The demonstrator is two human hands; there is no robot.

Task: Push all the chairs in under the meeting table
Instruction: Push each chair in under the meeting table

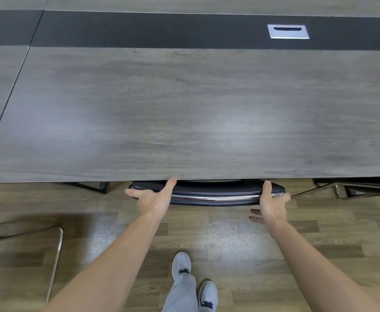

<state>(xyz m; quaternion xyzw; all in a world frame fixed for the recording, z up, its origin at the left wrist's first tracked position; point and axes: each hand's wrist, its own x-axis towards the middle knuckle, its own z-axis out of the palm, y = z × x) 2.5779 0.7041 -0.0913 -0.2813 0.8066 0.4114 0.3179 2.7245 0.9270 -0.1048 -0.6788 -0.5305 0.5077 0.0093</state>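
Between both hands sits a black padded chair back with chrome rail [207,194], nearly under the grey wood-grain counter [184,113]. The left hand [154,198] and right hand [271,204] press it with straight, spread fingers, gripping nothing. Fingertips risk pinching against the counter edge.

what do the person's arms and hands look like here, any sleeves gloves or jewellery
Both arms are bare from the bottom edge of the picture to the fingers: no sleeves show. The left hand and the right hand wear no gloves, and no rings, watch or wristband can be seen. Nothing is marked on them.
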